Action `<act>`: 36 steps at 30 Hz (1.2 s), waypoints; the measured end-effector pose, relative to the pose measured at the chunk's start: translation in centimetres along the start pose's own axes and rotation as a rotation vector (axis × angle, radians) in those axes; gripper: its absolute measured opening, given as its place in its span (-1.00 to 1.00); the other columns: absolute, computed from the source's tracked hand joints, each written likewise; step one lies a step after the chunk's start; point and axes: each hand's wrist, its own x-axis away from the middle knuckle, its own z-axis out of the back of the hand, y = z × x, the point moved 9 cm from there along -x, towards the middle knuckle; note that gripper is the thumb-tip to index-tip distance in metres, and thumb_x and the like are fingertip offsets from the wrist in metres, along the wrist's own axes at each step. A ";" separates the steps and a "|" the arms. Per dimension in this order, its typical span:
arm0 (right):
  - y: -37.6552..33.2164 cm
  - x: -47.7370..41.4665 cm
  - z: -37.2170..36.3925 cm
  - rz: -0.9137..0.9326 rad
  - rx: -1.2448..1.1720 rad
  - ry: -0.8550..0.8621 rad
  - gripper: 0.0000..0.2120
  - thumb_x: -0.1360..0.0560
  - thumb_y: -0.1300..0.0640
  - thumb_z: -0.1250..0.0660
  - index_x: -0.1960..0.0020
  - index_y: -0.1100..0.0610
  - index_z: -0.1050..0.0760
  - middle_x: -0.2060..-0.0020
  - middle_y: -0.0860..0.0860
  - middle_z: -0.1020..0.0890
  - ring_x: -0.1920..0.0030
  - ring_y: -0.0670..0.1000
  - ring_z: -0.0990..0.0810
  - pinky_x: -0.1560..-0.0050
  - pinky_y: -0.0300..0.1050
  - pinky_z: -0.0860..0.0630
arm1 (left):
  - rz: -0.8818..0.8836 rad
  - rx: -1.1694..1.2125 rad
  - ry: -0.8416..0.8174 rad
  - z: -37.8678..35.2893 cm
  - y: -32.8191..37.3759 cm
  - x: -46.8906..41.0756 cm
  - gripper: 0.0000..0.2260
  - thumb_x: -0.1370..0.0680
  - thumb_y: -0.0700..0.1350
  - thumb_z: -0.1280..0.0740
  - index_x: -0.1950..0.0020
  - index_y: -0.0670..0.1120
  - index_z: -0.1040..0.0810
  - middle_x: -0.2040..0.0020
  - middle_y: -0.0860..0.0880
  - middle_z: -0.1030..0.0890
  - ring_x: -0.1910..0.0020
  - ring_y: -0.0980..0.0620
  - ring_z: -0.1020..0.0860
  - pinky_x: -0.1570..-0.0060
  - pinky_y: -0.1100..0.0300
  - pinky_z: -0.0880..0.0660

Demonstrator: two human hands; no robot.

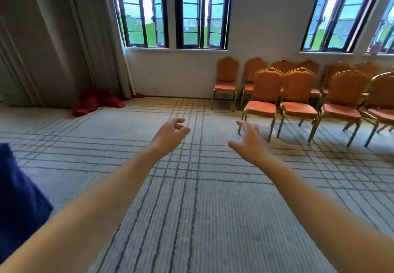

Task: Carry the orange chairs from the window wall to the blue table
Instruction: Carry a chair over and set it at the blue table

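Note:
Several orange chairs with gold frames stand in two rows under the windows at the right. The nearest front-row chair (264, 93) is just beyond my right hand. A back-row chair (226, 79) sits against the wall. Both arms reach forward over the carpet. My left hand (170, 133) has loosely curled fingers and holds nothing. My right hand (250, 139) is spread with straight fingers, short of the nearest chair's front leg, touching nothing. A dark blue cloth edge (19, 198), probably the blue table's cover, shows at the lower left.
Grey curtains (53, 38) hang at the left with a red cloth heap (93, 102) on the floor below them. Open windows (172, 14) line the far wall. Striped grey carpet (191, 187) stretches between me and the chairs.

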 end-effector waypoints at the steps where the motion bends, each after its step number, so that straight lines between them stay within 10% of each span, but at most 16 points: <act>1: 1.2 -0.8 0.5 -0.023 0.008 0.021 -0.27 -0.46 -0.01 -0.44 -0.53 0.06 -0.19 -0.46 0.08 -0.27 -0.44 0.09 -0.28 -0.37 0.06 -0.32 | -0.006 0.001 -0.026 -1.3 0.1 -1.5 -0.58 -0.56 0.04 -0.29 -0.39 -0.02 -0.36 -0.14 0.02 -0.54 -0.07 0.09 -0.53 0.14 0.25 -0.44; 12: 14.1 -16.3 6.4 -0.260 0.044 0.209 -0.31 -0.46 0.03 -0.41 -0.51 0.08 -0.22 -0.46 0.10 -0.26 -0.43 0.10 -0.28 -0.33 0.01 -0.32 | -0.147 -0.001 -0.346 -16.7 5.4 -24.4 -0.58 -0.58 0.00 -0.28 -0.40 -0.07 -0.35 -0.15 -0.04 -0.55 -0.13 0.01 -0.53 -0.20 -0.02 -0.47; 28: 35.9 -38.8 12.4 -0.424 0.056 0.347 -0.34 -0.45 -0.01 -0.36 -0.50 0.02 -0.23 -0.40 0.04 -0.31 -0.37 0.06 -0.35 -0.23 -0.02 -0.39 | -0.146 0.046 -0.493 -39.9 8.6 -54.1 -0.61 -0.55 -0.06 -0.33 -0.35 -0.10 -0.40 -0.04 0.02 -0.55 0.06 0.16 -0.53 0.22 0.33 -0.40; 36: 47.4 -54.8 17.1 -0.393 0.038 0.297 -0.34 -0.46 -0.02 -0.34 -0.51 -0.06 -0.19 -0.43 0.01 -0.32 -0.37 0.06 -0.36 -0.20 0.01 -0.39 | -0.118 -0.017 -0.485 -50.4 12.9 -68.6 -0.60 -0.58 -0.03 -0.29 -0.39 -0.12 -0.38 -0.16 -0.09 -0.56 -0.13 -0.01 -0.53 -0.19 0.00 -0.48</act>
